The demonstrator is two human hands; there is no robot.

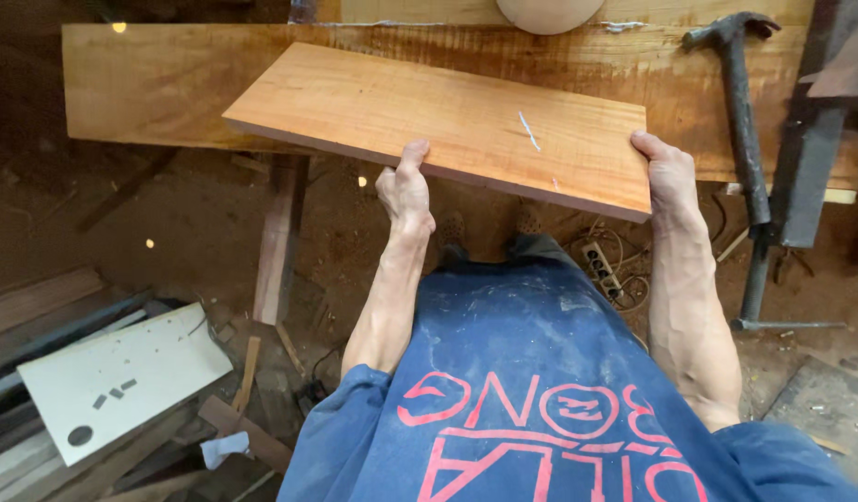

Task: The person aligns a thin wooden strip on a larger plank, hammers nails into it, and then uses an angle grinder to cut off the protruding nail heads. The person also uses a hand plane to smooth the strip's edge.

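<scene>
Wearer: blue work shirt with red print filled the bottom centre of the frame; both forearms reached upward.
Left hand (406,191): at frame centre, grip closed on the near long edge of the short board (438,125), thumb on top, fingers hidden beneath.
Right hand (669,172): right of centre, grip wrapped round the board's near right corner, fingers out of sight below.
Short board: pale orange plank, held slightly tilted across the upper centre, a white scratch near its right end; its far part lay over the long plank (150,84).
Floor (197,223): dirt, with a power strip (601,265) and cable below the board, offcuts and a white panel (122,376) at lower left.
Long plank: darker wood, serving as tabletop along the top of the frame.
Hammer (740,102): upper right, leaning beside a metal post (805,167).
Risk, as judged: the two holds sat only on the near edge, so the board could tip or slide off the far plank; splinters at the raw edge could catch the fingers.
</scene>
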